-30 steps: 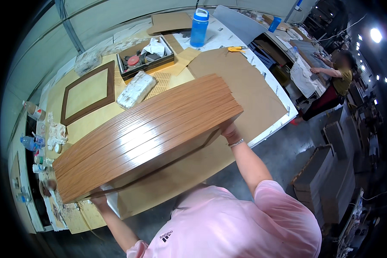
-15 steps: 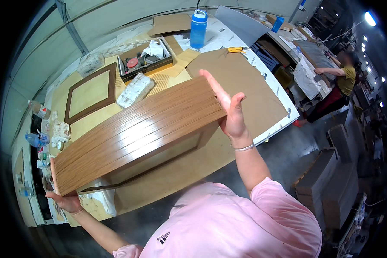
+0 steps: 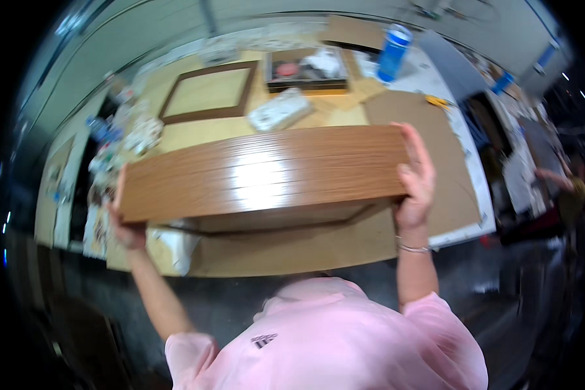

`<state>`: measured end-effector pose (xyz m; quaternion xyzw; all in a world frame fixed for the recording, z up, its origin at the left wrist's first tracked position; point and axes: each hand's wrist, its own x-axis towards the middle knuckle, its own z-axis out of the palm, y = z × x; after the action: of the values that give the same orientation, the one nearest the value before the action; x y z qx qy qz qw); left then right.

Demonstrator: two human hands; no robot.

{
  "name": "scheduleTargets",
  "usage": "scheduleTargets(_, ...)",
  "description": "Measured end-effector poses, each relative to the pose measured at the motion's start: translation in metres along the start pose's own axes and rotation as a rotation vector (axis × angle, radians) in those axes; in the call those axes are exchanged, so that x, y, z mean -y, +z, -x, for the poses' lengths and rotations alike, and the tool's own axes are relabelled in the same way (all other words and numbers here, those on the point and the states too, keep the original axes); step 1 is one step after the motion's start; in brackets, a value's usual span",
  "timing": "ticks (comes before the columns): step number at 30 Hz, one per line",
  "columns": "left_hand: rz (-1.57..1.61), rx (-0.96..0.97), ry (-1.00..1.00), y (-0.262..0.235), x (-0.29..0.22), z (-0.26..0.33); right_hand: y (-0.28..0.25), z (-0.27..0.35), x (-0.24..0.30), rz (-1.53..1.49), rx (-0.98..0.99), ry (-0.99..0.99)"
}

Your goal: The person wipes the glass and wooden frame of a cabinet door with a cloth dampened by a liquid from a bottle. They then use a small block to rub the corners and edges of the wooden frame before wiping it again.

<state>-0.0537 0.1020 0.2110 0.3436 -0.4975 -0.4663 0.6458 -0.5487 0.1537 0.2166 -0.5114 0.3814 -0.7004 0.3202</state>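
Above bench [image 3: 424, 74] near side, left grip [image 3: 130, 229] and right grip [image 3: 417, 188] clasp wood-grain piece [image 3: 260, 172] by opposite ends; brown frame [image 3: 205, 116] beyond.

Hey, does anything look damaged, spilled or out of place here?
No spill or break shows clearly, though blur hides fine detail; the wood-grain piece between the left hand and right hand looks intact. If anything, a crumpled white sheet looks untidy: it lies bunched at the table's front edge, near the piece's left end.

Inspected: dark lettering [image 3: 264, 340] with a small emblem on the chest of my pink shirt [image 3: 364, 338]; marks along the white tabletop edge [image 3: 479, 185] blurred, unreadable.
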Motion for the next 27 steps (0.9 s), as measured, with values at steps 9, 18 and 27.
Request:
scheduleTargets(9, -0.165, 0.163, 0.039, 0.013, -0.018, 0.009, 0.017, 0.014, 0.013, 0.112, -0.066, 0.010)
scheduleTargets(18, -0.104, 0.113, 0.021, 0.011, -0.002, -0.001, 0.002, 0.007, 0.002, 0.164, -0.090, 0.015)
scheduleTargets(27, -0.305, -0.057, -0.144, -0.159, 0.035, -0.027, -0.006, 0.013, 0.001, 0.154, -0.095, 0.048)
